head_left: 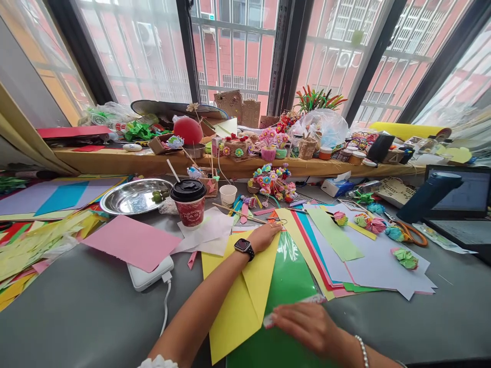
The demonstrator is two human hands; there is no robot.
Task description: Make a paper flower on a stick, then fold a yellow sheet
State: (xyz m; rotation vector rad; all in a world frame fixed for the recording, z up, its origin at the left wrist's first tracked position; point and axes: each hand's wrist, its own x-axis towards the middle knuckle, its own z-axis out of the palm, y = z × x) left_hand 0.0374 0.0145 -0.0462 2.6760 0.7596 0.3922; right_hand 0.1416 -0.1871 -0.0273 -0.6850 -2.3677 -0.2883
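Observation:
My left hand [266, 236], with a black watch on the wrist, lies on the upper part of a yellow paper sheet [233, 301]. Its fingers stretch toward the sheet's top corner. A diagonal crease or folded edge runs across the yellow paper. Under it lies a glossy green sheet [289, 276]. Lower right, my right hand [314, 324], slightly blurred, is closed around a slim white-and-pink tool [312, 299], whose kind I cannot make out. One end of the tool is close to the yellow paper's right edge.
Coloured paper sheets [368, 260] with crumpled paper flowers [405, 258] lie right. A lidded red cup [189, 204], paper cup [228, 195] and steel dish [132, 197] stand behind. Left are pink paper [132, 240] and a cabled white power bank [150, 273]. A laptop [460, 199] stands far right.

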